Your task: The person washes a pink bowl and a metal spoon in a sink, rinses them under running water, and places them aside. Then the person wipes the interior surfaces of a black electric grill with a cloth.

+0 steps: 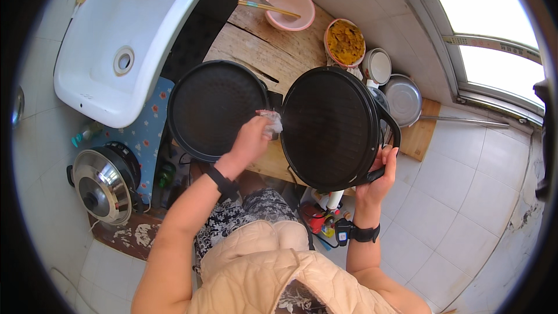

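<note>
An electric griddle with two round black halves lies spread before me on a worn wooden table. My left hand pinches a crumpled white cloth or paper wad near the hinge, over the right edge of the flat lower plate. The ribbed upper plate stands raised at the right. My right hand grips the black handle on that plate's outer side. Whether the wad touches the plate's surface cannot be told.
On the wooden table are a pink-rimmed bowl with chopsticks and a bowl of orange-yellow food. A white sink is at the upper left, a lidded pot below it. A metal pan and cutting board lie right.
</note>
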A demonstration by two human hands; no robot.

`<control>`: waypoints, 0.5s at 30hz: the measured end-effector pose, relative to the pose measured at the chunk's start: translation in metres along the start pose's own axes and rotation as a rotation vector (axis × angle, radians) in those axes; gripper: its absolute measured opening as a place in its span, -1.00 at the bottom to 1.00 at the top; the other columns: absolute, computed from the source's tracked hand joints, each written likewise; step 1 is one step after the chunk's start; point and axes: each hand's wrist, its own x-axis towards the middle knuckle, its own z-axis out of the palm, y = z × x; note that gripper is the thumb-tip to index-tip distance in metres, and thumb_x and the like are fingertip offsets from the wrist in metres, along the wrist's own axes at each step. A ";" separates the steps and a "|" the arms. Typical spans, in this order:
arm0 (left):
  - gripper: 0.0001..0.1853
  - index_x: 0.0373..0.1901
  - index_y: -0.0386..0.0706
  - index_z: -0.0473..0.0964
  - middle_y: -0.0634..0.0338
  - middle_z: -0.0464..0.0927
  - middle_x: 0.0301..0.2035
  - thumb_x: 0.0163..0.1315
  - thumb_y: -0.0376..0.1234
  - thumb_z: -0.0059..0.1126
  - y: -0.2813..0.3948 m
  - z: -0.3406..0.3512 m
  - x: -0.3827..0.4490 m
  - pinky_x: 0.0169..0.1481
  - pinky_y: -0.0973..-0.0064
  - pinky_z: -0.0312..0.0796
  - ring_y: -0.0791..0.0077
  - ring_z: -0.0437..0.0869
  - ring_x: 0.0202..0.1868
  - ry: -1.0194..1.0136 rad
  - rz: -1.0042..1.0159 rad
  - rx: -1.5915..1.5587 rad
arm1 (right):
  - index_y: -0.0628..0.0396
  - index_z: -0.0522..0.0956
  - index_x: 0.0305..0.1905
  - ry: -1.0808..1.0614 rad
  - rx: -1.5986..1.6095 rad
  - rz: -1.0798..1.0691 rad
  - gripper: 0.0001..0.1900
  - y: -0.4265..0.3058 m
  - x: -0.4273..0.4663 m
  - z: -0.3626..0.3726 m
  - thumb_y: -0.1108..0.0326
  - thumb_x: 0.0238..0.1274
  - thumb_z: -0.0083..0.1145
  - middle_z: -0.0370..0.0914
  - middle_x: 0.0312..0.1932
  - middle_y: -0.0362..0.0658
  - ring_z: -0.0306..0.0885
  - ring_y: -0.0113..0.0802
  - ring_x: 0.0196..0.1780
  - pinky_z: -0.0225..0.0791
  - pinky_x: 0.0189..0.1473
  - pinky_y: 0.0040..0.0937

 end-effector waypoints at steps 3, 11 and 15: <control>-0.62 -0.06 -0.27 0.61 -0.01 0.66 -0.16 0.06 -0.67 0.09 0.008 -0.011 0.042 -0.04 0.34 0.57 0.05 0.71 -0.14 0.050 -0.041 -0.079 | -0.03 0.29 -0.37 -0.012 -0.015 0.004 -0.64 0.001 0.001 -0.021 0.10 0.64 -0.13 0.55 -0.06 -0.01 0.56 -0.26 0.01 0.43 0.15 -0.25; -0.29 0.28 -0.31 0.47 -0.09 0.52 0.27 -0.02 -0.79 0.02 0.006 0.019 0.038 0.28 0.25 0.49 0.01 0.49 0.38 0.161 0.200 0.121 | -0.02 0.37 -0.41 0.036 -0.040 0.014 -0.65 0.000 -0.006 0.004 0.14 0.61 -0.03 0.52 -0.35 -0.26 0.52 -0.45 -0.18 0.43 0.03 -0.38; -0.32 0.27 -0.31 0.50 -0.14 0.56 0.19 -0.02 -0.75 0.05 0.002 0.020 -0.023 0.24 0.25 0.52 -0.03 0.55 0.30 0.134 0.199 0.195 | 0.01 0.43 -0.40 0.051 -0.016 -0.014 -0.66 0.002 -0.006 0.009 0.16 0.60 -0.03 0.66 -0.19 -0.12 0.61 -0.38 -0.09 0.46 0.10 -0.34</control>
